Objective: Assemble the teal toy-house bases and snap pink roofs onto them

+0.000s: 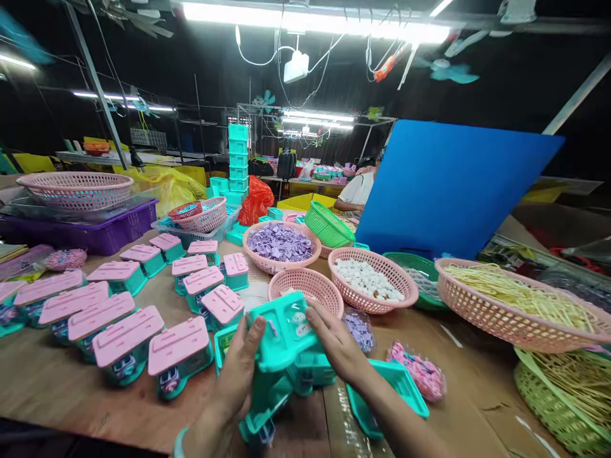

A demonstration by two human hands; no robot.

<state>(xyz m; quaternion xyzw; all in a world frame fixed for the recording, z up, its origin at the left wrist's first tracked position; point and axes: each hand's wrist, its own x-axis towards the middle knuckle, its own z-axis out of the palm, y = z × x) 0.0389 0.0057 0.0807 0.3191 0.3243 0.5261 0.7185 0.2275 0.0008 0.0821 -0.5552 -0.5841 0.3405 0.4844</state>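
Hands meet on one teal plastic box (285, 335) at the near table edge — left hand (238, 375) clasps its left side, right hand (337, 343) grips its right, fingers curled on it. Its upturned face shows moulded compartments with small pale pieces. Roughly fifteen pink-lidded boxes (126, 334) stand in rows to the left — three pink baskets (372, 280) sit just beyond, one holding purple pieces (279, 242).

A small assembly workshop: a wooden table (71, 381) crowded with rows of pink-lidded boxes (128, 343), baskets (372, 280) of small parts, stacked crates (238, 159), strip lights (315, 19) overhead.
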